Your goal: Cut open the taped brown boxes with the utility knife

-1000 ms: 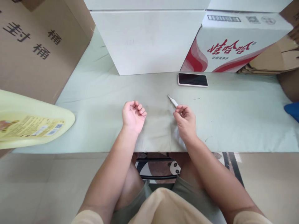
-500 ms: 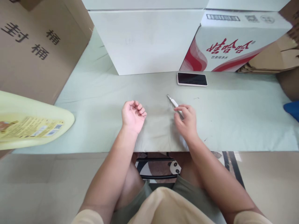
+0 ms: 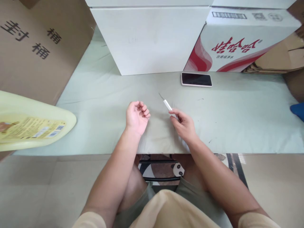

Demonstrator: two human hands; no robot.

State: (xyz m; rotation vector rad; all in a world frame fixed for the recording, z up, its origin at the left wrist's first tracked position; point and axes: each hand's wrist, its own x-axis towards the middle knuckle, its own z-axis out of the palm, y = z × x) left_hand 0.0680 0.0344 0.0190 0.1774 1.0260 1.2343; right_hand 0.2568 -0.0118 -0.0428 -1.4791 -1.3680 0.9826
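Observation:
In the head view my right hand (image 3: pixel 184 125) grips a slim white utility knife (image 3: pixel 167 105) between thumb and fingers. A thin, dark blade, seen nearly edge-on, points away to the upper left, just above the cloth. The handle's rear end is hidden in my palm. My left hand (image 3: pixel 137 117) rests on the table to the left of the knife, palm turned up. Its fingers are loosely curled with nothing in them.
A phone (image 3: pixel 196 79) lies beyond my right hand, before a white carton (image 3: pixel 152 41) and a red-and-white carton (image 3: pixel 237 41). At left stand a yellow jug (image 3: pixel 35 122) and a brown box (image 3: pixel 45 47). Pale green cloth (image 3: pixel 95 95) covers the table.
My right hand has closed around the knife, which was lying on the cloth under its fingers, and has shifted it slightly left. A thin blade line now shows. My left hand stays nearly still.

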